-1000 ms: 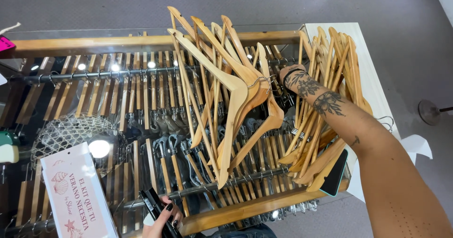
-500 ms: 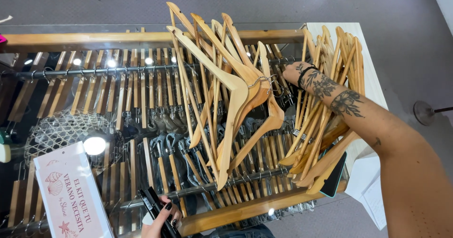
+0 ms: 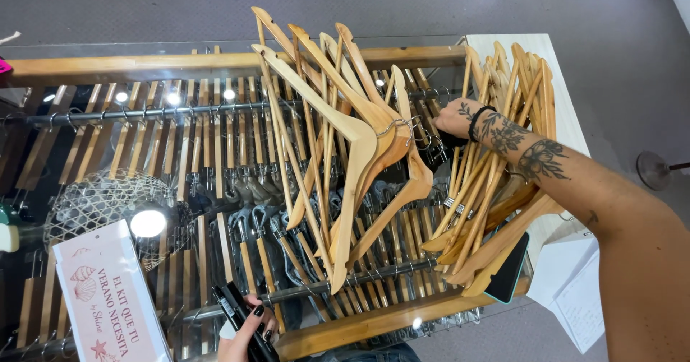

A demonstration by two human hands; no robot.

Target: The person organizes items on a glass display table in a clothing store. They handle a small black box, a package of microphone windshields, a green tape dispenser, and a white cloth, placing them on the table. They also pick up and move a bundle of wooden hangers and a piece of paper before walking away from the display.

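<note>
Looking down, head view: a glass-topped case (image 3: 144, 49) with a wooden frame filled the picture, and rails of hangers showed beneath the glass.
Right hand (image 3: 454, 118): it reached into the hooks of the fanned hangers (image 3: 359, 139); its fingers were hidden behind the wood, so I could not tell whether they gripped or lay loose.
Hangers: a fanned bunch of pale wooden ones lay on the glass at centre, hooks gathered near the right hand; a second stack (image 3: 496, 189) lay under the forearm at the right end of the case.
Left hand (image 3: 248, 330): at the bottom edge, fingers curled round a black device (image 3: 233, 312), probably a phone or scanner.
Card (image 3: 108, 297): a pink printed card stood at the lower left of the glass.
Risk, tangling: the hooks looked interlocked, so one pulled hanger could drag its neighbours.
Risk, sliding: the stack overhung the right edge and could slip to the floor if the forearm nudged it.
Risk, glass: a dropped bunch could knock or scratch the top.
</note>
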